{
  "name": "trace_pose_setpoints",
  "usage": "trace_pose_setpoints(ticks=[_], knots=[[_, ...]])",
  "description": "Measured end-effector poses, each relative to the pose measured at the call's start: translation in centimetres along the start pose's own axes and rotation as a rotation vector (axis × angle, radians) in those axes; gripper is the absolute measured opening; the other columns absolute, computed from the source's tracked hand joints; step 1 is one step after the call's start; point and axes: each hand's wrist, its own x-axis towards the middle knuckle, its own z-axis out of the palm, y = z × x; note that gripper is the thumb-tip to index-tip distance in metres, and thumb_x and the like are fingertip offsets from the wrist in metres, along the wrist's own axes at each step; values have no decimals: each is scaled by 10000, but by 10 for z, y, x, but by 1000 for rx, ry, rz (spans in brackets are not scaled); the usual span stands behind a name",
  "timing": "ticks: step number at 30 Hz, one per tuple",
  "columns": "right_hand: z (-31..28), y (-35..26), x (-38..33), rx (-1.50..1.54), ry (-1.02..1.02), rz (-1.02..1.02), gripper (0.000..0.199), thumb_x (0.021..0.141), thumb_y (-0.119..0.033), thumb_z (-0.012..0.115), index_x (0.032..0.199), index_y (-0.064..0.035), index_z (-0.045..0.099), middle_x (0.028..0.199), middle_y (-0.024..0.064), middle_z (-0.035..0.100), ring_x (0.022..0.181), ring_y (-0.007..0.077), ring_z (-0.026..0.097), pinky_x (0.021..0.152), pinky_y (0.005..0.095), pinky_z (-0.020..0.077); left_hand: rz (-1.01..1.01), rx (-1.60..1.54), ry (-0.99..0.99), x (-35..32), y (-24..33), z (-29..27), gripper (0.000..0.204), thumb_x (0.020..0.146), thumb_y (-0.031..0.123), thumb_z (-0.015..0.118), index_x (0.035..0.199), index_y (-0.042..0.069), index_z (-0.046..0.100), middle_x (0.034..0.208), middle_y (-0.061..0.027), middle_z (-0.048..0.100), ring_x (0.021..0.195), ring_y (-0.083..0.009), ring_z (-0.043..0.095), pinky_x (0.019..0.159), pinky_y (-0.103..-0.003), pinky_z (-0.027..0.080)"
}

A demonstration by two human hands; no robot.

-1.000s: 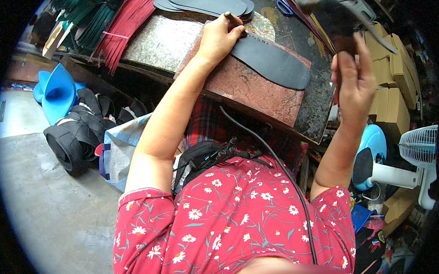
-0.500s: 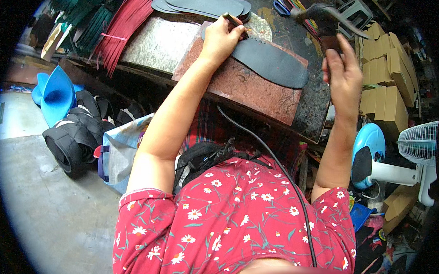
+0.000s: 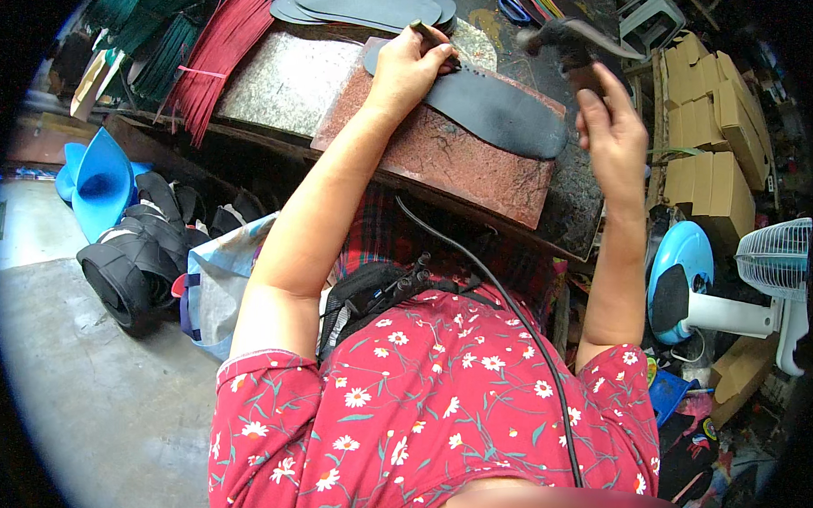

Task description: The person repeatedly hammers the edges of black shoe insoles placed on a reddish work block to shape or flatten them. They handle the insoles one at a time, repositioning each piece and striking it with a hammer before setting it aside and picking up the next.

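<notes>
Pinching a punch (image 3: 425, 31) upright on the sole (image 3: 492, 105) beneath them, the left hand (image 3: 409, 66) fingers risk a glancing blow from the hammer (image 3: 566, 40) gripped above in the right hand (image 3: 612, 127).

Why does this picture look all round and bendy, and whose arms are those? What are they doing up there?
The picture comes from a small camera worn on a person's head, looking down. Its lens sees very wide, so straight edges bend near the rim. That is why you see the person's own flowered red shirt at the bottom and both arms reaching up.

There is no machine here, only two bare hands. The left hand holds a thin punch tool upright on a dark shoe insole. The insole lies on a reddish stone slab on the workbench. The right hand is raised and grips a hammer, which looks blurry.

More grey insoles are stacked at the back, with bundles of red and green strips to the left. A white fan stands on the right.
</notes>
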Motion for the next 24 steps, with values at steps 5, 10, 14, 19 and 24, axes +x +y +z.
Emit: trace_pose_setpoints(ticks=[5,10,14,19,24], knots=[[-13,-44,-7,249,150,-299,416,950,-220,639,1326,-65,555,927,75,686,711,156,627,655,286,514,340,545,-38,-6,15,3,216,874,156,703,1028,35,612,829,-133,711,777,-220,712,700,-324,549],[24,-1,-10,-265,-45,-155,430,955,-355,596,1303,-106,567,1124,207,663,1038,371,649,804,392,528,469,825,-53,-10,22,19,133,852,119,635,936,22,601,797,-206,670,757,-366,676,689,-408,550],[12,19,-8,-60,4,57,447,973,-247,615,1374,-70,527,732,-22,550,602,39,462,536,189,403,-99,-58,71,-5,14,13,91,958,62,574,1021,-3,583,894,-83,697,854,-158,690,729,-266,576],[-22,-35,-9,174,116,-175,403,977,-244,608,1338,-74,550,704,-9,575,590,50,492,529,199,410,77,331,-85,-6,15,11,159,917,107,650,1027,4,598,893,-99,715,809,-164,702,731,-284,563],[-2,-35,-15,217,169,-363,368,986,-259,580,1329,-131,552,734,73,656,603,152,610,575,283,490,510,701,-106,-12,23,25,188,876,129,667,1002,27,571,862,-178,688,825,-348,681,714,-392,542]])
